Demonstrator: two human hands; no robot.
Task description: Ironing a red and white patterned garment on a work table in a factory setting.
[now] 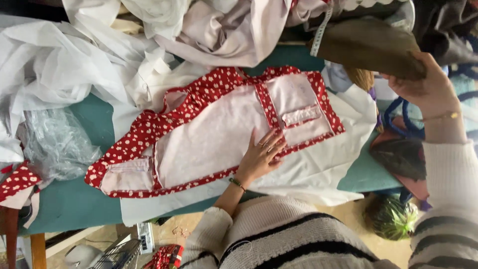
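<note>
A pale pink garment piece (209, 134) edged in red fabric with white flowers lies flat on a white cloth (318, 169) over a teal table (69, 204). My left hand (261, 157) rests palm down on its lower edge, fingers spread, wearing rings and a bracelet. My right hand (423, 87) is raised at the right and grips the end of a brown, curved flat object (363, 45) held above the table. Both sleeves are cream with dark stripes.
Heaps of white and pale pink fabric (74, 60) cover the back and left. A clear plastic bag (55, 144) and a red flowered scrap (17, 182) lie left. A measuring tape (319, 30) hangs at the back. Blue cord (398, 117) and dark cloth sit right.
</note>
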